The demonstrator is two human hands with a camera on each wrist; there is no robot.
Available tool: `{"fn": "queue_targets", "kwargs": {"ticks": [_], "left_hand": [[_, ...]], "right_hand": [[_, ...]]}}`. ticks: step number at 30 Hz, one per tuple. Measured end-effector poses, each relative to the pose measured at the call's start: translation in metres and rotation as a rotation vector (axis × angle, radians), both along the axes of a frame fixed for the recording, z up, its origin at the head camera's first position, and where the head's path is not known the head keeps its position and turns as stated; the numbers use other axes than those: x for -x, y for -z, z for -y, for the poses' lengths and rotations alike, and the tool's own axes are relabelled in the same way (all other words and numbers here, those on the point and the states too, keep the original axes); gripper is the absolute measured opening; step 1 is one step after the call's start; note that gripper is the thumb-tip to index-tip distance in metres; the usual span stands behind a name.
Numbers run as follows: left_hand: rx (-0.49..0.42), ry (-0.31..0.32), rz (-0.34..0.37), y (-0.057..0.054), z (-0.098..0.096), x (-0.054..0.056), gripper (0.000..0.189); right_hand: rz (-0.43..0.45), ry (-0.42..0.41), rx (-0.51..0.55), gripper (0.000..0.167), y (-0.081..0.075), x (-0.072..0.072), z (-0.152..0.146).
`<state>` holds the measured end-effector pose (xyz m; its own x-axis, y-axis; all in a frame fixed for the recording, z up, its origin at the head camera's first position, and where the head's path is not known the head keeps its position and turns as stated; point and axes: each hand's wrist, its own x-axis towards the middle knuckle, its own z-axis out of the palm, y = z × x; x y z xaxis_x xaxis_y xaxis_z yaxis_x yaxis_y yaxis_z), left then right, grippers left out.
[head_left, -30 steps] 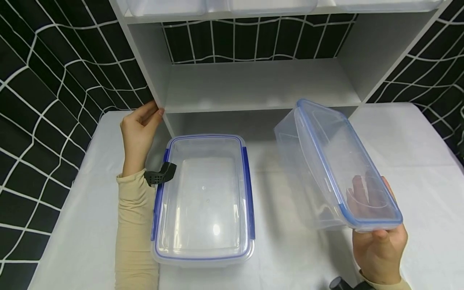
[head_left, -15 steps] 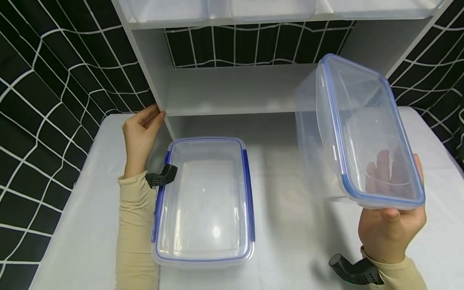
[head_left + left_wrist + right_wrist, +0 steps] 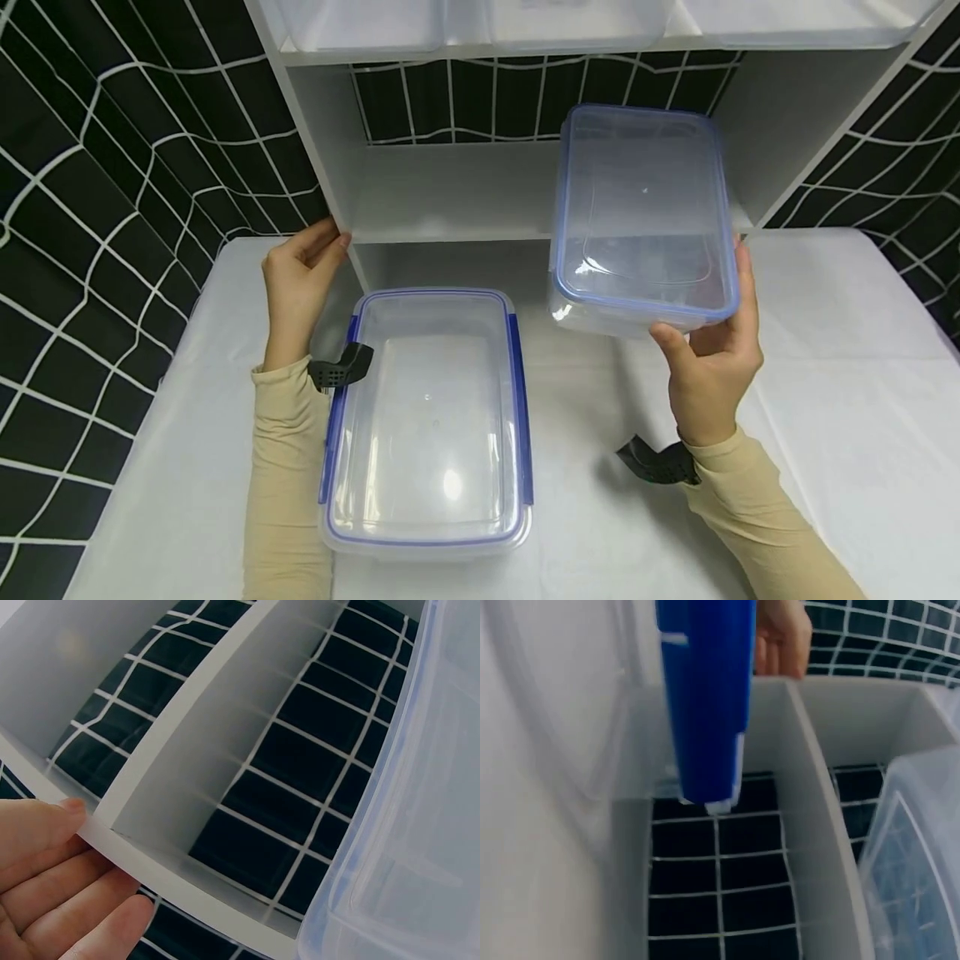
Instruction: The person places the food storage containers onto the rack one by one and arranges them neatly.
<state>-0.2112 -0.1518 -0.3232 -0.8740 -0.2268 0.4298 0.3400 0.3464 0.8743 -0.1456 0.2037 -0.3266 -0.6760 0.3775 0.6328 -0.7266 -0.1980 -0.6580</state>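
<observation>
My left hand [image 3: 300, 271] pinches the front edge of the shelf unit's left side panel between thumb and fingers; the left wrist view shows the same hand [image 3: 64, 889] at the panel edge [image 3: 150, 870]. My right hand [image 3: 716, 371] holds a clear plastic food container [image 3: 645, 217] with a blue-rimmed lid by its near right corner, thumb at the front, other fingers partly hidden by it. The container is raised in front of the middle shelf [image 3: 457, 196], overlapping the opening's right part. A second lidded container [image 3: 427, 408] with dark blue side latches lies on the table between my arms.
The white shelf unit [image 3: 780, 108] stands at the back, with translucent bins [image 3: 577, 21] along its upper level. White cloth [image 3: 847, 400] covers the table. Black netted-pattern fabric [image 3: 135, 250] hangs behind and at the sides. A blue latch [image 3: 705, 705] fills part of the right wrist view.
My right hand has first raised the container, then brought it left and forward to the shelf opening, its lid turning from tilted to nearly straight. My left hand keeps its hold on the panel.
</observation>
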Motion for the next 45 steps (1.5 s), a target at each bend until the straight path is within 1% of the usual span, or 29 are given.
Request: {"fn": "queue_targets", "kwargs": {"ticks": [2, 5, 10, 16, 23, 28, 35, 40, 45], "left_hand": [[-0.001, 0.001, -0.006, 0.0, 0.0, 0.0, 0.029], [0.0, -0.007, -0.011, 0.0, 0.0, 0.0, 0.028], [0.003, -0.01, -0.009, 0.001, 0.001, 0.0, 0.028], [0.004, -0.003, -0.02, 0.002, 0.0, 0.001, 0.028], [-0.004, 0.004, -0.021, 0.001, 0.0, 0.001, 0.028], [0.007, -0.001, -0.023, 0.001, 0.0, 0.001, 0.027], [0.0, 0.001, -0.016, 0.002, 0.001, 0.002, 0.028], [-0.009, 0.0, -0.017, 0.001, 0.001, 0.001, 0.027], [-0.008, -0.004, -0.022, 0.001, 0.001, 0.001, 0.027]], "right_hand": [[0.003, 0.022, -0.057, 0.105, -0.002, 0.005, 0.002], [0.017, 0.038, -0.11, 0.105, -0.007, 0.01, 0.004], [0.051, 0.022, -0.176, 0.102, -0.011, 0.015, 0.01], [0.075, 0.0, -0.224, 0.101, -0.013, 0.02, 0.018], [0.097, -0.018, -0.256, 0.101, -0.016, 0.03, 0.029], [0.144, -0.024, -0.302, 0.098, -0.018, 0.043, 0.041], [0.15, -0.017, -0.381, 0.097, -0.019, 0.062, 0.06], [0.172, -0.034, -0.394, 0.089, -0.021, 0.07, 0.07], [0.151, -0.062, -0.396, 0.079, -0.023, 0.075, 0.08]]}}
